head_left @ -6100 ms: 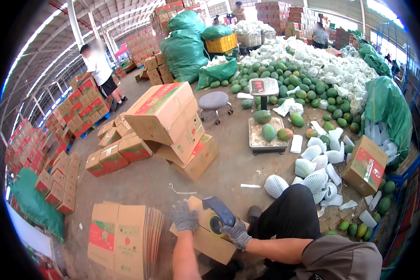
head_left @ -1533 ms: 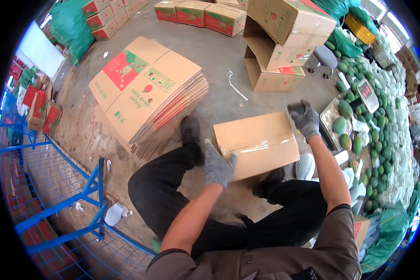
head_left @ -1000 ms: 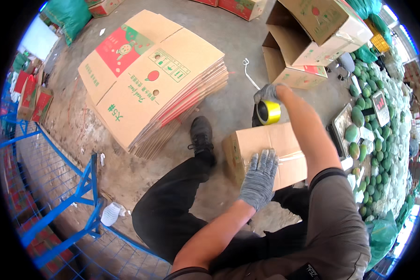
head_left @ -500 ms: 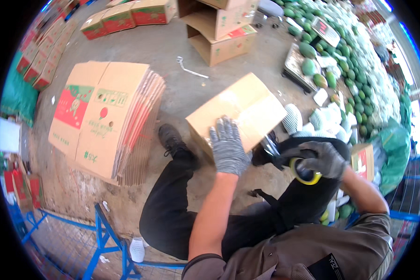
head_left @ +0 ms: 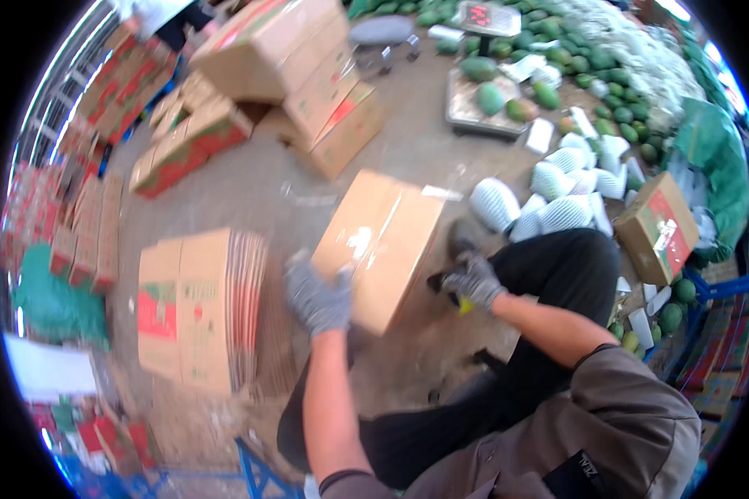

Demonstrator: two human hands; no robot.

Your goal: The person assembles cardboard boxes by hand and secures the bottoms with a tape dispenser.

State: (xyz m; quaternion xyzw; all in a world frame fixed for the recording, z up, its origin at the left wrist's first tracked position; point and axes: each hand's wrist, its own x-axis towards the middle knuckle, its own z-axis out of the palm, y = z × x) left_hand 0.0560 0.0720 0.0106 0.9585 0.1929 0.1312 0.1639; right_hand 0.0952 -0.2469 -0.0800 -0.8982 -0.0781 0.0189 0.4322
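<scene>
A closed brown cardboard box stands tilted on the floor before me, with shiny clear tape across its top. At its left edge is my left hand in a grey glove, fingers and thumb apart, touching the cardboard. My gloved right hand is closed on a tape dispenser, mostly hidden and blurred, with a bit of yellow under the fingers. It is beside the box's right side, above my shoe.
Flattened cartons are stacked at left. Open boxes stand piled at the back. On the right lie foam-netted fruits, a scale with green fruits, a big fruit heap and a printed carton.
My view has swung. The box has turned, my left hand has slid from its top to its left edge, and my right hand has brought the tape dispenser from my knee to the box's right side.
</scene>
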